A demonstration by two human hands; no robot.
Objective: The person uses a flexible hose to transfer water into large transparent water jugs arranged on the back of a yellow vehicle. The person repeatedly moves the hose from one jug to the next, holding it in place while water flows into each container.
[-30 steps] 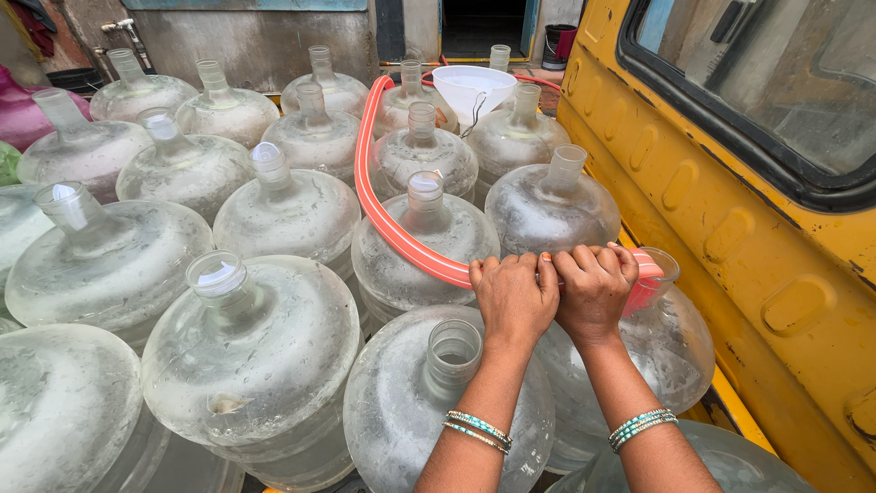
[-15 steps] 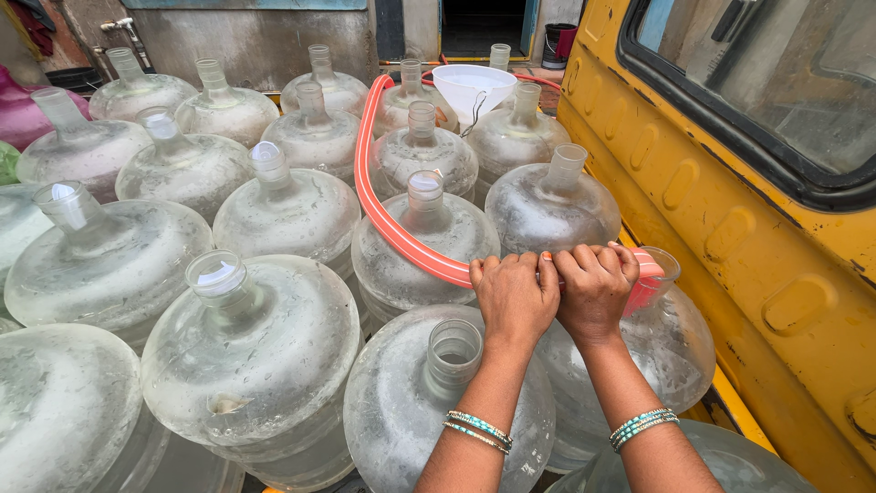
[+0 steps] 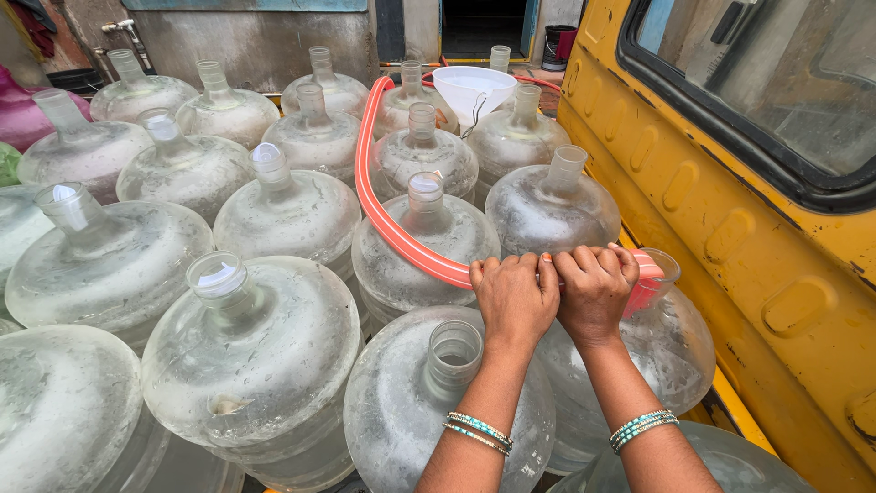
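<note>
Left hand: our left hand point(image 3: 514, 297) is clenched around the orange hose point(image 3: 383, 210), knuckles up, grasping it just beside the other hand
Right hand: our right hand point(image 3: 595, 290) is wrapped over the same hose nearer its end, so both grips are closed on it and touching side by side
Hose: it runs from the far side of the jug cluster, curves down between two rows of jugs and comes to our hands; its end sits at the open neck of the jug by the vehicle point(image 3: 666, 319), at the right edge of the cluster
Jugs: large clear water jugs stand packed together; the open jug point(image 3: 453, 351) is just below our left wrist, and a capped jug point(image 3: 426, 192) stands just behind the hose
Funnel: a white funnel point(image 3: 474, 89) rests on a jug at the far edge of the cluster, well apart from our hands
Vehicle: a yellow vehicle body point(image 3: 730, 228) lines the right side
What changed: almost nothing; over the last second we see both hands, the hose and the jugs in the same places
Meaning: we judge the hose is simply being held steady at that neck; whether water flows we cannot tell
</note>
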